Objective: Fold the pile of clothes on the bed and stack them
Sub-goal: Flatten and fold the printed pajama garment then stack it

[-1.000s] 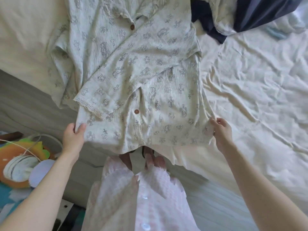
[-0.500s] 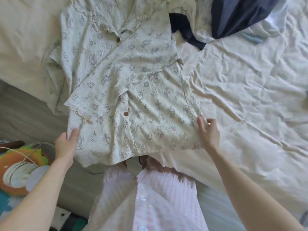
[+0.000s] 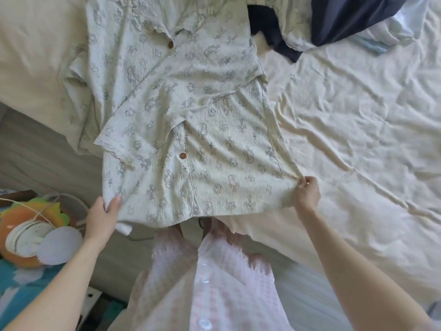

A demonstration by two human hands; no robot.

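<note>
My left hand (image 3: 103,217) and right hand (image 3: 306,192) pinch the printed shirt (image 3: 191,130) hem corners; uneven lifting would probably spill the folded-in sleeve (image 3: 143,130).

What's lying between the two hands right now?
In the head view, only the printed shirt's hem spans from left hand to right hand; each grips a bottom corner, nothing else between.

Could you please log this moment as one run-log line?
left hand: grips hem | right hand: pinches hem | printed shirt: spread on bed
</note>
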